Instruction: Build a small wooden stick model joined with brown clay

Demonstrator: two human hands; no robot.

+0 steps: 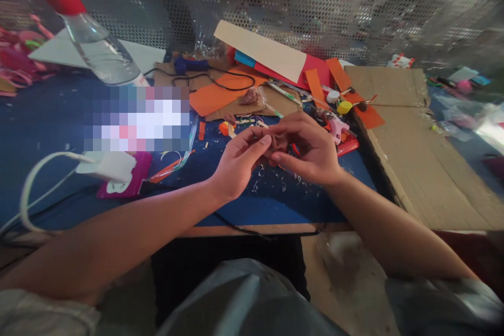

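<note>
Both hands meet above the blue tabletop around a small piece of brown modelling clay (279, 144). My left hand (240, 160) pinches it from the left, thumb on top. From the right, my right hand (307, 147) curls its fingers and thumb around the other side. Much of the clay's shape is hidden by the fingers. Beyond the hands, more brown clay in a clear wrapper (252, 96) lies on cardboard. A pink glue gun (338, 129) rests just past my right hand. Pale shavings (255, 185) are scattered below the hands.
A bottle with a red cap (106, 55) stands at back left. A white charger (108, 170) sits in a purple power strip (144, 168). Orange sheets (224, 92) lie at the back, a large cardboard piece (433, 157) at right. A perforated panel (177, 5) borders the table.
</note>
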